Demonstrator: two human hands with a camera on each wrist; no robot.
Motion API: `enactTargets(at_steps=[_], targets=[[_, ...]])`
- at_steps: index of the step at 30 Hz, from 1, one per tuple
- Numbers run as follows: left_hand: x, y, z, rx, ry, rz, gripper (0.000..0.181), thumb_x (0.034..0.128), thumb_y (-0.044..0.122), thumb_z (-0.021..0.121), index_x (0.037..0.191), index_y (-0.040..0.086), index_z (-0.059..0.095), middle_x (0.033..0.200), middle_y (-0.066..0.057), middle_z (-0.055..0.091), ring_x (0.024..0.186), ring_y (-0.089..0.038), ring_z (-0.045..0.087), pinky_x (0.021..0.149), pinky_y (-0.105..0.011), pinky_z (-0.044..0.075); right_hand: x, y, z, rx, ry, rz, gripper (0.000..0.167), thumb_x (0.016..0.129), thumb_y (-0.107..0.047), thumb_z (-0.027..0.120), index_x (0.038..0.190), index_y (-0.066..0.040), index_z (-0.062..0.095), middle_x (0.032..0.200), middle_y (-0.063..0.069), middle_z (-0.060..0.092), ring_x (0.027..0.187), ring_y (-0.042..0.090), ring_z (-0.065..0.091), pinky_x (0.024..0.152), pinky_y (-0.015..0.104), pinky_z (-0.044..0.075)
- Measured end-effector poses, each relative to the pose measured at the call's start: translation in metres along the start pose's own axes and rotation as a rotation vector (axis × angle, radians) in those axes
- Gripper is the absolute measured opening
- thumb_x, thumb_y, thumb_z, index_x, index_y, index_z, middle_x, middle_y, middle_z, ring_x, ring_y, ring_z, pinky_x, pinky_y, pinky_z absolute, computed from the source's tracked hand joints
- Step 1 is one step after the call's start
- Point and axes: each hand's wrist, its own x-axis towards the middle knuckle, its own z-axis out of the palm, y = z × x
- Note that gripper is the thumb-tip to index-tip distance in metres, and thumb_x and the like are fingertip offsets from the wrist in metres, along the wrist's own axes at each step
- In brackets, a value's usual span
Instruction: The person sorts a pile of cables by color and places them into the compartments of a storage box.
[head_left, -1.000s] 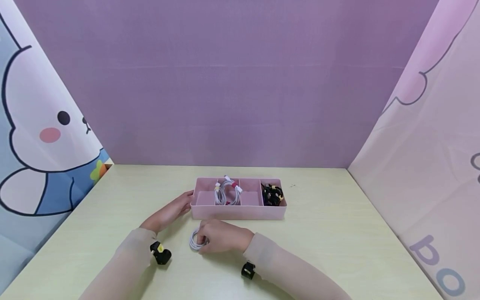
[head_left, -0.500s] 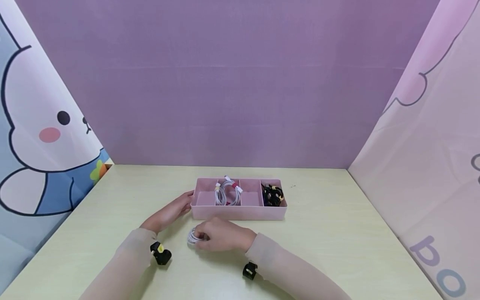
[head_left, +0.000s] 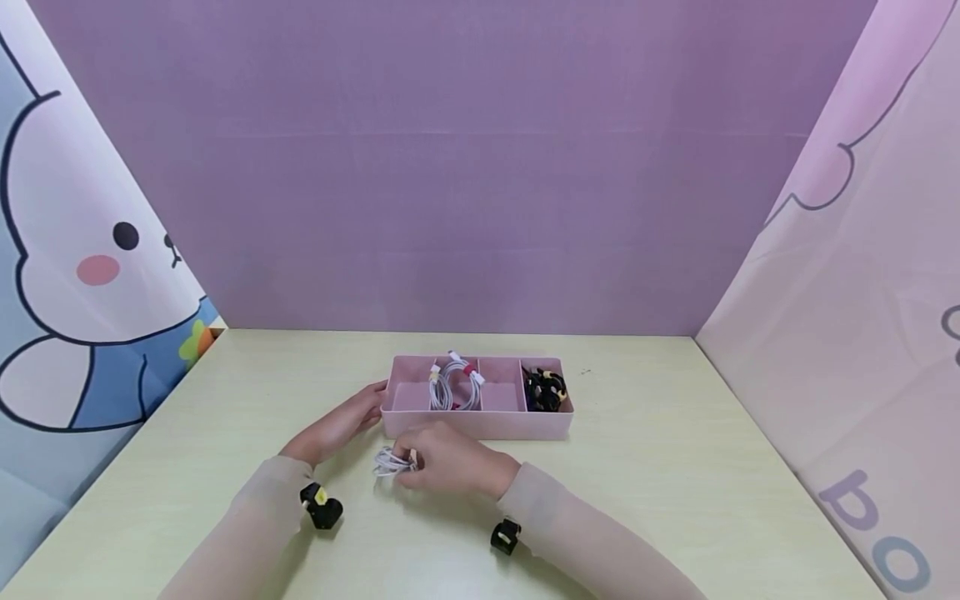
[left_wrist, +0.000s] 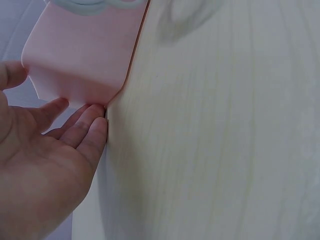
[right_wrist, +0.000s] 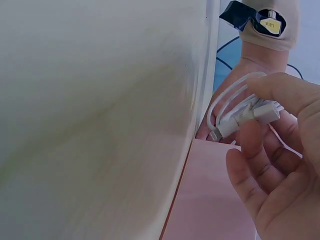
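My right hand (head_left: 453,461) pinches a coiled white charging cable (head_left: 392,462) between thumb and fingers, just in front of the pink divided box (head_left: 480,426). In the right wrist view, white connector ends (right_wrist: 269,114) show at the fingers, and the loops hang off to one side. My left hand (head_left: 341,427) touches the box's left end; in the left wrist view its fingertips (left_wrist: 95,125) rest against the lower end wall, fairly straight, with the thumb near the rim.
Inside the box, a coiled white cable bundle (head_left: 454,387) with a red tie straddles the left divider, and bundled black cables (head_left: 545,390) fill the right compartment. A pale wooden table (head_left: 660,500) lies underneath, with a purple backdrop (head_left: 480,167) behind and printed cloths at both sides.
My right hand has lifted the white cable coil and moved slightly toward the box; the coil has turned from lying flat to tilted. My left hand and the box have stayed put.
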Motion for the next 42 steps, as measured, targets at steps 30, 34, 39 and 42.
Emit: enactTargets(at_steps=[30,34,39,42], targets=[[0.003,-0.004,-0.001,-0.007,-0.009,0.003,0.064,0.1111,0.037,0.027,0.159,-0.001,0.011,0.162,-0.025,0.019,0.147,-0.041,0.022,0.122,-0.049,0.018,-0.007,0.008,-0.006,0.086,0.132,-0.035,0.019,0.093,-0.014,0.073,0.11,-0.008,0.069,0.095,-0.008,0.064,0.08,0.001,0.055,0.072,0.009,0.05],[0.003,-0.003,0.0,-0.001,-0.01,-0.002,0.064,0.1111,0.037,0.027,0.159,-0.002,0.01,0.161,-0.026,0.02,0.147,-0.042,0.023,0.122,-0.05,0.019,-0.008,0.009,-0.008,0.108,0.133,-0.019,0.022,0.093,-0.013,0.072,0.113,-0.008,0.068,0.096,-0.008,0.066,0.082,-0.001,0.056,0.073,0.01,0.052],[0.002,-0.002,0.0,-0.004,-0.008,-0.017,0.064,0.111,0.037,0.027,0.159,-0.002,0.009,0.161,-0.026,0.019,0.148,-0.042,0.02,0.122,-0.049,0.019,-0.008,0.011,-0.01,0.101,0.15,-0.003,0.022,0.093,-0.014,0.073,0.113,-0.008,0.068,0.094,-0.007,0.067,0.081,-0.001,0.058,0.073,0.011,0.053],[0.003,-0.002,0.0,-0.007,-0.007,-0.021,0.064,0.1111,0.036,0.026,0.159,-0.001,0.008,0.162,-0.026,0.017,0.148,-0.042,0.019,0.122,-0.049,0.019,-0.009,0.012,-0.011,0.088,0.162,0.011,0.022,0.093,-0.015,0.074,0.113,-0.008,0.068,0.093,-0.007,0.068,0.081,-0.002,0.058,0.074,0.011,0.053]])
